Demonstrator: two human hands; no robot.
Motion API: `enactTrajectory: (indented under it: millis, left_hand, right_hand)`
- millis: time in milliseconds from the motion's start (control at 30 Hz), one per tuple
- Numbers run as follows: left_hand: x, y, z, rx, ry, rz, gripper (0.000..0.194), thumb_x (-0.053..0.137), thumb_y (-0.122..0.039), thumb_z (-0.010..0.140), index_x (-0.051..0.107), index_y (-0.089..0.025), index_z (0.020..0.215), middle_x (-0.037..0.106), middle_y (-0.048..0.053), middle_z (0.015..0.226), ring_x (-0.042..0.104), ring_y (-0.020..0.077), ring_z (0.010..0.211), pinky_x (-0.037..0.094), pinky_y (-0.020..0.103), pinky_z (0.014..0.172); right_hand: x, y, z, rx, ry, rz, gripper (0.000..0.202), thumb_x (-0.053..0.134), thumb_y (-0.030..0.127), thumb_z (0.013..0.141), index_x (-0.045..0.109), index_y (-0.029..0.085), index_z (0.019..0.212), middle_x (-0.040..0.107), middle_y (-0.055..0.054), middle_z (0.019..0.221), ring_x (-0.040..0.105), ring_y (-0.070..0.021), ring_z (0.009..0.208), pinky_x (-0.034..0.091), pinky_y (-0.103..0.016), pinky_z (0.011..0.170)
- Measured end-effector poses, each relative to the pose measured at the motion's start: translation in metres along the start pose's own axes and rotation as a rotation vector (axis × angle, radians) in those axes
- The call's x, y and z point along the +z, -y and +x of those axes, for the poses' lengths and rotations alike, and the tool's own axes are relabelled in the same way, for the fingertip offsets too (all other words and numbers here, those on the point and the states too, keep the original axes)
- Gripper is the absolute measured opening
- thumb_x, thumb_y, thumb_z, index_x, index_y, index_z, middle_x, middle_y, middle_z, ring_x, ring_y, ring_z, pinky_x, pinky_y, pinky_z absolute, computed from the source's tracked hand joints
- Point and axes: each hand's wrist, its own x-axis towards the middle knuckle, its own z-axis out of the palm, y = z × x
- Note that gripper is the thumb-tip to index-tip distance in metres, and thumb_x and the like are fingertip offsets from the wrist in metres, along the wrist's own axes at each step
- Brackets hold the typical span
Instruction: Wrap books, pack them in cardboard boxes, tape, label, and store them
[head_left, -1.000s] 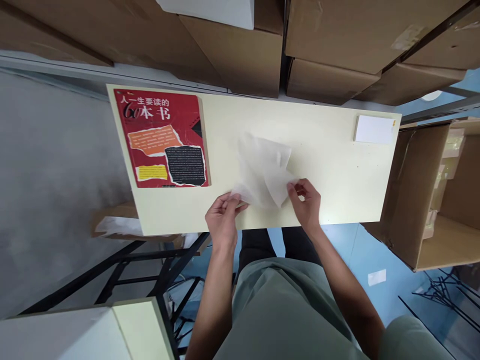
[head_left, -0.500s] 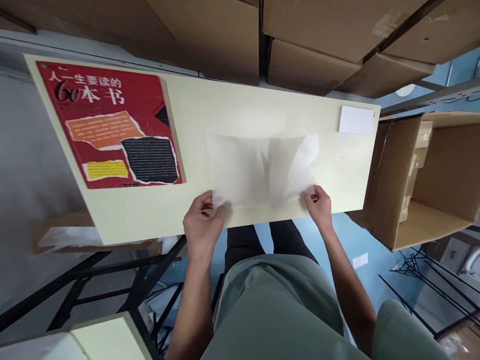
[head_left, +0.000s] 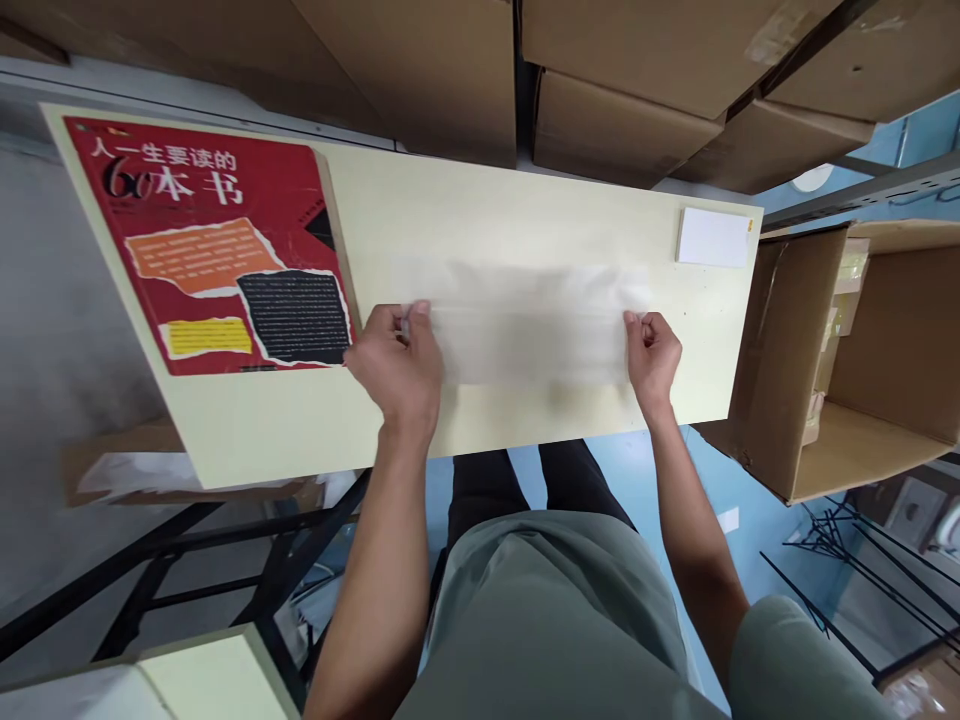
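A thin, translucent whitish sheet (head_left: 529,335), which looks like plastic film or a flat bag, is stretched sideways over the pale tabletop (head_left: 517,215). My left hand (head_left: 399,360) pinches its left side between thumb and fingers, close to the right edge of a big red book (head_left: 202,250). At the other end, my right hand (head_left: 654,358) grips the sheet's right side, thumb on top. The sheet is slightly blurred, and whether it has one layer or two I cannot tell. The book lies flat, cover up, on the left of the table.
A small white stack (head_left: 712,237) lies at the table's back right corner. Cardboard boxes (head_left: 420,80) line the back. An open carton (head_left: 795,360) stands off the right end, and a black metal frame (head_left: 262,590) is at lower left.
Both hands have moved away from my body and farther apart, keeping hold of the sheet. Its middle crease and raised folds have been pulled nearly flat.
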Motion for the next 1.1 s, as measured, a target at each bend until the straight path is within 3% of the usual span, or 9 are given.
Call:
enactTrajectory:
  millis: [233, 367, 433, 533, 667, 767, 933, 1033, 1100]
  left_hand:
    - [0.008, 0.015, 0.006, 0.026, 0.05, 0.049, 0.03, 0.06, -0.049, 0.106, 0.068, -0.02, 0.105, 0.072, 0.008, 0.093, 0.072, 0.0287, 0.092, 0.057, 0.044, 0.094]
    - [0.004, 0.013, -0.007, 0.182, -0.041, 0.003, 0.067, 0.071, -0.059, 0.099, 0.06, -0.014, 0.148, 0.066, 0.024, 0.138, 0.063, 0.0406, 0.137, 0.049, 0.059, 0.119]
    - [0.009, 0.007, -0.017, 0.307, -0.006, -0.039, 0.072, 0.068, -0.06, 0.102, 0.056, -0.015, 0.157, 0.057, 0.027, 0.156, 0.052, 0.043, 0.152, 0.041, 0.062, 0.127]
    - [0.026, -0.004, -0.028, 0.5, 0.214, -0.088, 0.054, 0.051, -0.054, 0.112, 0.062, -0.023, 0.155, 0.055, 0.021, 0.169, 0.046, 0.0391, 0.162, 0.034, 0.061, 0.134]
    - [0.047, -0.002, -0.023, 0.657, 0.41, -0.048, 0.06, 0.042, -0.051, 0.115, 0.053, -0.024, 0.167, 0.039, 0.015, 0.182, 0.027, 0.0368, 0.174, 0.02, 0.064, 0.14]
    - [0.046, 0.008, -0.013, 0.67, 0.435, 0.001, 0.072, 0.048, -0.058, 0.112, 0.043, -0.023, 0.174, 0.03, 0.016, 0.185, 0.019, 0.0389, 0.175, 0.011, 0.068, 0.141]
    - [0.002, 0.016, -0.001, 0.703, 0.481, 0.026, 0.071, 0.054, -0.045, 0.111, 0.038, -0.018, 0.175, 0.029, 0.02, 0.185, 0.02, 0.0382, 0.175, 0.02, 0.065, 0.141]
    - [-0.056, 0.032, 0.022, 0.619, 0.358, -0.052, 0.062, 0.056, -0.041, 0.111, 0.047, -0.022, 0.169, 0.039, 0.017, 0.182, 0.026, 0.0364, 0.174, 0.026, 0.06, 0.14]
    - [-0.099, 0.054, 0.047, 0.474, 0.185, -0.074, 0.056, 0.059, -0.043, 0.109, 0.055, -0.024, 0.161, 0.049, 0.018, 0.174, 0.037, 0.0368, 0.169, 0.031, 0.058, 0.138]
  right_hand:
    - [-0.001, -0.019, 0.007, 0.027, -0.05, -0.257, 0.037, 0.057, 0.056, 0.109, 0.064, 0.023, 0.093, 0.053, 0.004, 0.069, 0.051, -0.0154, 0.061, 0.048, -0.032, 0.066]
    - [0.001, -0.005, -0.002, -0.176, -0.125, -0.399, 0.041, 0.051, 0.049, 0.113, 0.066, 0.02, 0.137, 0.07, -0.018, 0.128, 0.072, -0.0303, 0.113, 0.062, -0.052, 0.097]
    - [0.016, 0.011, -0.016, -0.326, -0.053, -0.436, 0.048, 0.044, 0.045, 0.116, 0.056, 0.022, 0.156, 0.06, -0.021, 0.154, 0.06, -0.035, 0.145, 0.055, -0.06, 0.116]
    - [0.052, 0.032, -0.035, -0.455, 0.17, -0.531, 0.059, 0.035, 0.041, 0.118, 0.039, 0.022, 0.174, 0.043, -0.017, 0.177, 0.034, -0.0331, 0.17, 0.041, -0.061, 0.132]
    - [0.09, 0.03, -0.042, -0.408, 0.284, -0.721, 0.066, 0.03, 0.044, 0.119, 0.029, 0.019, 0.18, 0.024, -0.014, 0.188, 0.014, -0.0315, 0.177, 0.028, -0.06, 0.139]
    - [0.093, 0.017, -0.037, -0.335, 0.254, -0.815, 0.07, 0.034, 0.049, 0.118, 0.025, 0.021, 0.181, 0.014, -0.013, 0.19, 0.007, -0.0334, 0.178, 0.022, -0.063, 0.14]
    - [0.079, 0.02, -0.042, -0.302, 0.156, -0.79, 0.069, 0.036, 0.049, 0.116, 0.03, 0.023, 0.18, 0.018, -0.014, 0.19, 0.01, -0.0354, 0.178, 0.025, -0.068, 0.137]
    - [0.09, 0.054, -0.057, -0.344, 0.019, -0.601, 0.068, 0.045, 0.049, 0.114, 0.039, 0.022, 0.176, 0.03, -0.019, 0.185, 0.02, -0.0395, 0.175, 0.03, -0.075, 0.133]
    - [0.118, 0.09, -0.073, -0.378, -0.011, -0.419, 0.063, 0.053, 0.047, 0.112, 0.047, 0.026, 0.171, 0.043, -0.018, 0.178, 0.037, -0.0393, 0.168, 0.04, -0.073, 0.129]
